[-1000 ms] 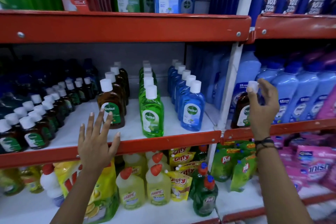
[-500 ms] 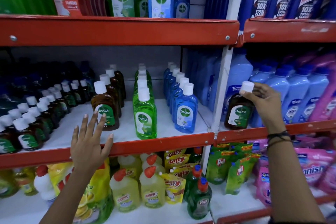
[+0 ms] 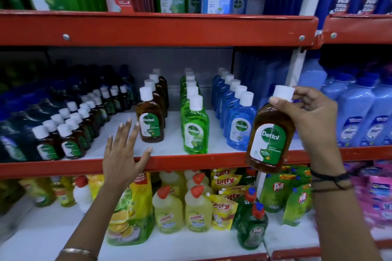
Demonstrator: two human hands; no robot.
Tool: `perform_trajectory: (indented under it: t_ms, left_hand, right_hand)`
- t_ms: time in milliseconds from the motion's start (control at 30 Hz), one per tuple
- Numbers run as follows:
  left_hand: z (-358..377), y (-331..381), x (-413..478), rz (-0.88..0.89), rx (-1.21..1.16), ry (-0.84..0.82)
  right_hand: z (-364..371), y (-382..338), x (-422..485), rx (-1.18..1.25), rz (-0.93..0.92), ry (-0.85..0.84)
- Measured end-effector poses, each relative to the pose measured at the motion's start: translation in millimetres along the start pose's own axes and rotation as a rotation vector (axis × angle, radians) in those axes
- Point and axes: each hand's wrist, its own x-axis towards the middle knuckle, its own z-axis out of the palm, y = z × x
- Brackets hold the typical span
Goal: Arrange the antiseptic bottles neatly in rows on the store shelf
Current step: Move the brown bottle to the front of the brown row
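Observation:
My right hand (image 3: 311,114) grips a brown Dettol antiseptic bottle (image 3: 268,137) by its white cap, in the air in front of the white upright post, tilted slightly. My left hand (image 3: 124,152) is spread open against the red front lip of the middle shelf (image 3: 191,162), just left of a row of brown Dettol bottles (image 3: 151,118). A green Dettol row (image 3: 195,125) and a blue Dettol row (image 3: 238,121) stand to the right of it. Several small brown bottles (image 3: 70,131) fill the shelf's left part.
The top shelf (image 3: 161,27) carries large Dettol bottles and refill packs. Below are yellow cleaner bottles (image 3: 182,207), green dish-soap bottles (image 3: 252,222) and pouches. The right bay holds pale blue bottles (image 3: 358,116) and pink packs. White shelf surface shows between the bottle rows.
My right hand has lifted the brown bottle off the right bay's shelf and carried it left and nearer to me. My left hand stays spread at the shelf lip.

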Motion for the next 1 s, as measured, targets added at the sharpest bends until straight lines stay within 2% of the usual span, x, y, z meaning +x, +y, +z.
perform_trajectory:
  t_ms: [233, 500, 700, 1000]
  left_hand:
    - [-6, -32, -6, -0.009, 0.013, -0.019]
    - [0, -38, -4, 0.003, 0.041, 0.025]
    - [7, -43, -1, 0.032, 0.057, 0.078]
    - [11, -43, -1, 0.045, 0.023, 0.125]
  right_hand:
    - [111, -33, -36, 0.096, -0.019, -0.172]
    - [222, -23, -55, -0.102, 0.003, -0.221]
    - [258, 9, -59, -0.203, 0.056, -0.269]
    - [269, 24, -58, -0.153, 0.073, -0.284]
